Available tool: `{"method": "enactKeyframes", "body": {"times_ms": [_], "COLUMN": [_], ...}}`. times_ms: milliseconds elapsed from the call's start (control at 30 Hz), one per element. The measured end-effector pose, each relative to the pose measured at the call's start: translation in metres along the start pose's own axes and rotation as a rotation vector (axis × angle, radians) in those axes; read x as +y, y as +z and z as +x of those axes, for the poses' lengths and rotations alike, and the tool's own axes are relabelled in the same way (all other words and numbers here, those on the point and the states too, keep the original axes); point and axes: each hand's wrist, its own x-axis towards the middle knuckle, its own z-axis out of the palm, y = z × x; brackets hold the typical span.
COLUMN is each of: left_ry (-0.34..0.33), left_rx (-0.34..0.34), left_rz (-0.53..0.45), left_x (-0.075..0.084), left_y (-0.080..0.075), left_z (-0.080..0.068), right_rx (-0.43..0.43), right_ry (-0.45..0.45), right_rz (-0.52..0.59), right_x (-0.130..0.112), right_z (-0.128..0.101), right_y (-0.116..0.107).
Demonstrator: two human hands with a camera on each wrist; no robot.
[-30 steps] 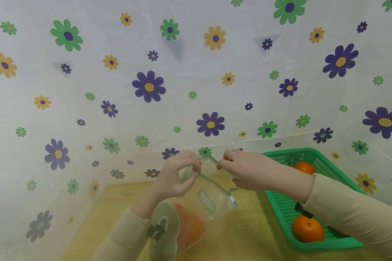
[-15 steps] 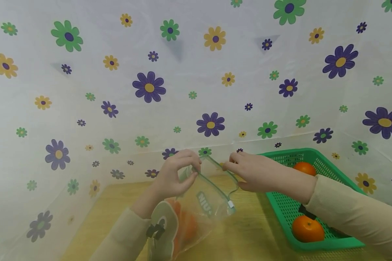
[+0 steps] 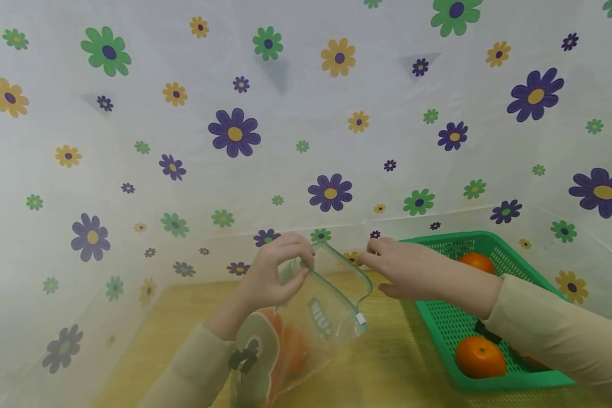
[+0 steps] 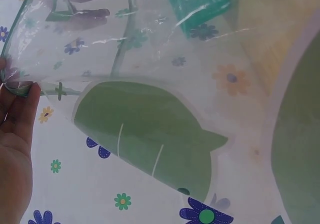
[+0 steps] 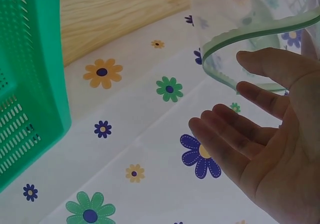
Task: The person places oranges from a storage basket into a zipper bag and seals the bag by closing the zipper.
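Head view: left hand (image 3: pixel 275 275) pinching bag (image 3: pixel 311 317), right hand (image 3: pixel 413 272) loose.

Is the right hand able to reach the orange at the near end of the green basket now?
Probably yes. The right hand is open and holds nothing, just beside the green basket. The orange lies uncovered in it, below that forearm; nothing blocks the way.

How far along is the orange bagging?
Done: at least one orange sits inside the clear zip bag. In hand: the left hand pinches the bag's rim, holding the mouth open; the right hand is open beside the rim, gripping nothing. Left: two oranges are in the green basket, one near and one far, and the bag's zip is not yet closed.
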Motion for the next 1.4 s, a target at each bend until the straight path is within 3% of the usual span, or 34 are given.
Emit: {"method": "enactKeyframes", "body": {"times_ms": [1400], "left_ry": [0.004], "left_rx": [0.001], "left_rz": [-0.003], "left_x": [-0.006], "left_y": [0.003], "left_z": [-0.002], "right_rx": [-0.067], "right_ry": [0.111], "right_rz": [-0.126], "right_x": [0.035], "right_z": [-0.022], "right_y": [0.023]}}
